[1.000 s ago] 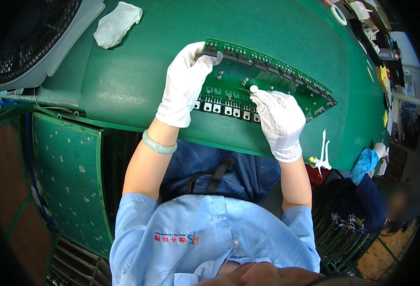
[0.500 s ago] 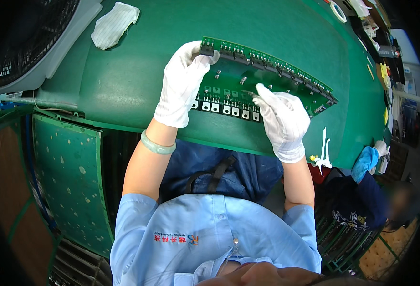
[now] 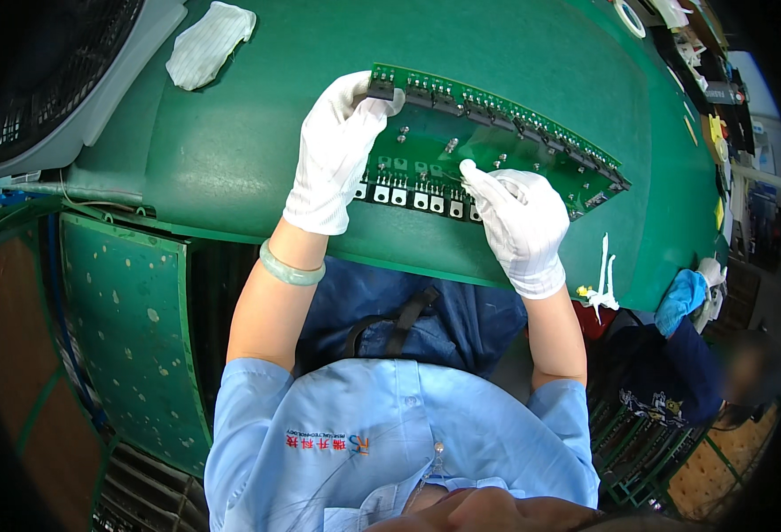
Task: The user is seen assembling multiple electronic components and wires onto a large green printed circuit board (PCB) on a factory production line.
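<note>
A long green circuit board [image 3: 519,149] is held tilted above the green worktable, with black connectors [image 3: 448,104] along its far edge. Along its near edge runs a row of flat components [image 3: 421,201] with metal tabs and thin legs. My left hand [image 3: 342,133], in a white glove, is closed around the board's left end, thumb on the face. My right hand [image 3: 519,222], gloved too, has thumb and forefinger pinched together over the board, close to the right part of that row. What the pinch holds, if anything, cannot be made out.
A white glove [image 3: 210,46] lies on the table at the far left, beside a large grey fan [image 3: 80,97]. White strips [image 3: 603,279] lie at the right front edge. Another person's blue sleeve [image 3: 679,301] shows at the right, below cluttered shelves [image 3: 723,93].
My right hand has shifted slightly left and toward the row of components, its fingers drawn closer together. The left hand and the board have moved very slightly up and left.
</note>
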`<state>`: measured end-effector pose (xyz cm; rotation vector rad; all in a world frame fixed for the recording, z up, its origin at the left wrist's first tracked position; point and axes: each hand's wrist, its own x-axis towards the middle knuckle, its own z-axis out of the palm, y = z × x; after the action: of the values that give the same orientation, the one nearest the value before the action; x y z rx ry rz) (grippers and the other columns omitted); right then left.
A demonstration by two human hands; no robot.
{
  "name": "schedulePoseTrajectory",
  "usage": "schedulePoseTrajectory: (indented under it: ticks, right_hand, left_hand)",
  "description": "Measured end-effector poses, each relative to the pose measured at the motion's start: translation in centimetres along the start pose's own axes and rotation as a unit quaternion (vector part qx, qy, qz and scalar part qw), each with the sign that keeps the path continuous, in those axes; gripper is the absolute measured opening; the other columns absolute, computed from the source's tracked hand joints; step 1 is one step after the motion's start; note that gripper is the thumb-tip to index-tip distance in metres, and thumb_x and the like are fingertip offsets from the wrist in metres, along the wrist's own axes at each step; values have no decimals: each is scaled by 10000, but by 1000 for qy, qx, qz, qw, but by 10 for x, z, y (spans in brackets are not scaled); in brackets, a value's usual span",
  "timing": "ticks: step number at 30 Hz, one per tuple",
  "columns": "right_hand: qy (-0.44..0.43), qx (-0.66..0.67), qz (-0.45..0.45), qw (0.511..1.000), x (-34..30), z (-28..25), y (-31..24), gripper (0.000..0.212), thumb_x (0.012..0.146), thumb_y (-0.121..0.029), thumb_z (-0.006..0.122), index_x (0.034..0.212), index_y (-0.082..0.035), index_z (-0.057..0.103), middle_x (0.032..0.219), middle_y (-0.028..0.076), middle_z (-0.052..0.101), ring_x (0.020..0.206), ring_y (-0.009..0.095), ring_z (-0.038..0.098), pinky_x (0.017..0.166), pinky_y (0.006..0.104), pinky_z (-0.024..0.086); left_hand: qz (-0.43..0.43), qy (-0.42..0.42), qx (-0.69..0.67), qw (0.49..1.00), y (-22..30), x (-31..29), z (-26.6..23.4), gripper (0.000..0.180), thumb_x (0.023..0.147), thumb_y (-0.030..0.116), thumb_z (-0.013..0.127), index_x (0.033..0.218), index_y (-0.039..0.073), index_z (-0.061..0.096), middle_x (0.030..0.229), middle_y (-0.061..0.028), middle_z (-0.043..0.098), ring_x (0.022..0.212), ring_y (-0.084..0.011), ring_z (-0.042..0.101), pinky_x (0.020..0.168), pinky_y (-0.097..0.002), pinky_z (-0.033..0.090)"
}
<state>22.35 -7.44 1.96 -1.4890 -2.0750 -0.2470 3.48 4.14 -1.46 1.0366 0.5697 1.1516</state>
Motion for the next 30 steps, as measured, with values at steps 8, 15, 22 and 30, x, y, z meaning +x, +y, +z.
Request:
schedulePoseTrajectory:
  ticks: [8, 15, 22, 30]
  right_hand:
    - [9, 51, 54, 997, -16, -18, -2, 228, 716, 31, 662, 925, -54, 636, 882, 82, 673, 785, 251, 648, 628, 324, 495]
    - [-102, 40, 115, 987, -37, -50, -12, 294, 701, -262, 782, 636, -97, 547, 564, 4, 547, 468, 198, 517, 445, 303, 386]
    - [-96, 12, 166, 981, -40, -45, -14, 283, 722, -318, 764, 737, -88, 599, 552, -2, 525, 463, 179, 500, 442, 301, 384]
    - [-60, 0, -4, 998, -31, -16, 12, 358, 754, -96, 661, 1106, -75, 597, 876, 48, 611, 737, 194, 588, 592, 296, 429]
  left_hand:
    - [7, -12, 2, 1000, -1, -2, -3, 388, 882, 212, 645, 1136, -60, 537, 1039, -69, 609, 941, -124, 547, 891, -264, 424]
    - [2, 12, 2, 1000, 0, -7, -3, 311, 909, 140, 601, 1148, -48, 537, 1064, -71, 604, 956, -124, 549, 904, -267, 428]
    - [30, 21, 9, 999, -2, -6, -3, 306, 898, 113, 594, 1150, -51, 536, 1043, -62, 602, 916, -109, 544, 887, -251, 418]
    - [-3, 71, 82, 994, 1, -2, 2, 324, 886, 131, 610, 1152, -42, 544, 1005, -41, 614, 901, -107, 546, 882, -252, 416]
